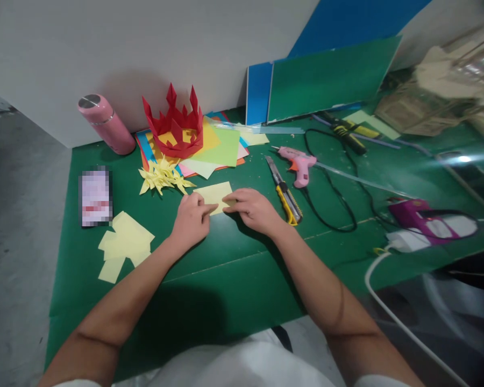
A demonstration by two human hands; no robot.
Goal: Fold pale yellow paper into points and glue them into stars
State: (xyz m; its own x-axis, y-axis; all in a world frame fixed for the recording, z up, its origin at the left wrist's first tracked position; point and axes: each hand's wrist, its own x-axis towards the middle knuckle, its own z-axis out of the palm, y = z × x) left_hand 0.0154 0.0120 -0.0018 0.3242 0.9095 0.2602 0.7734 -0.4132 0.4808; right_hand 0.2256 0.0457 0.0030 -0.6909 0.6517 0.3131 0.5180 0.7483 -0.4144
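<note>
A pale yellow paper sheet [213, 193] lies flat on the green table [226, 269]. My left hand [191, 217] rests on its near left corner, index finger stretched out and pressing the paper, other fingers curled. My right hand [252, 208] presses the sheet's near right edge with its fingertips pinched together on the paper. Just beyond the sheet lies a pile of small folded yellow paper pieces [163, 177].
A red paper crown [175, 126] sits on a stack of coloured paper [221, 148]. Pink bottle [107, 124], phone [95, 197], yellow paper scraps [125, 244] at left. Utility knife [285, 192], pink glue gun [298, 164], cables and a power strip [427, 228] at right.
</note>
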